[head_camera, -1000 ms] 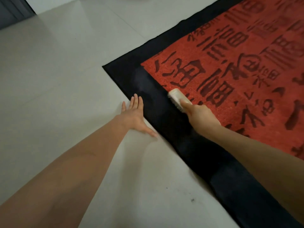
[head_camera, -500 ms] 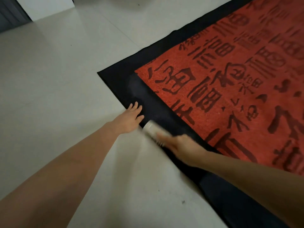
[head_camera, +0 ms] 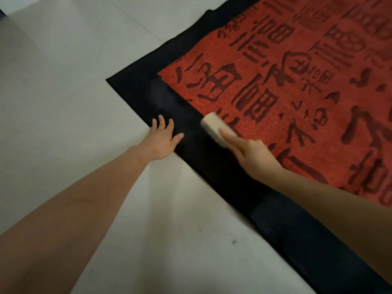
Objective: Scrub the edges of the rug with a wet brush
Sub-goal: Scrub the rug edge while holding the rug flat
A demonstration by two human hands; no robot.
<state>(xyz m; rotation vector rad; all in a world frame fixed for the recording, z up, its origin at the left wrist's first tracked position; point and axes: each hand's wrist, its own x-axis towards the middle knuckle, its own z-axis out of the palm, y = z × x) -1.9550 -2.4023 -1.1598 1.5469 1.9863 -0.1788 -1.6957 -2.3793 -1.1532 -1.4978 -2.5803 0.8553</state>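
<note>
The rug [head_camera: 286,81] lies flat on the floor [head_camera: 63,102], its red centre framed by a black border [head_camera: 222,172] whose corner points toward the upper left. The right hand [head_camera: 252,155] grips the brush [head_camera: 214,126], fingers wrapped along the pale block with the forefinger laid down its side; the bristles face down where the border meets the red field. The left hand [head_camera: 162,141] is flat and spread, palm on the floor at the rug's outer edge, fingertips reaching onto the border just beside the brush — it appears to brace the body and pin the edge. Judged step: scrubbing the border strip near the corner. Risks from here: a stroke driven toward the outer edge could carry the brush into the left fingertips, since they lie close in its path. Because the rug sits on smooth tile, a hard push may shift or buckle the border if the left hand lifts. A stroke angled inward would spend itself on the red pile instead of the edge. Whether the bristles are wet cannot be told; a faint lighter patch shows on the border near the corner — if water has reached the tile, the bracing palm could slip.
</note>
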